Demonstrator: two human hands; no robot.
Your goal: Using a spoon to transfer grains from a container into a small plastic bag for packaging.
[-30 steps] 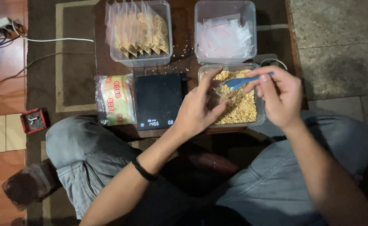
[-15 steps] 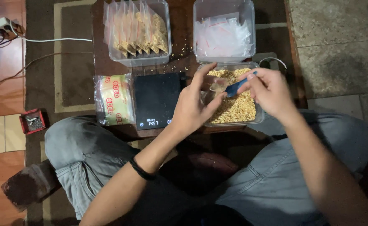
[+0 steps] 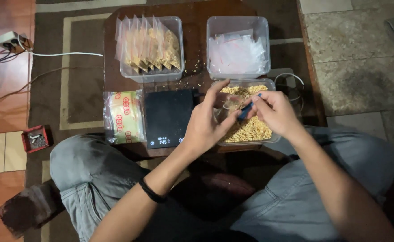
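At frame centre your left hand point(image 3: 206, 123) pinches a small clear bag point(image 3: 230, 105) over the tub of yellow grain point(image 3: 250, 127) while your right hand point(image 3: 275, 112) grips a blue scoop point(image 3: 247, 109), with the black scale point(image 3: 167, 117) and yellow-labelled packet point(image 3: 125, 116) to the left, and tubs of filled bags point(image 3: 150, 45) and empty bags point(image 3: 238, 49) above.

Bare forearms, no sleeves; thin black band point(image 3: 151, 192) on left wrist; grey-blue jeans point(image 3: 85, 170) on both legs.
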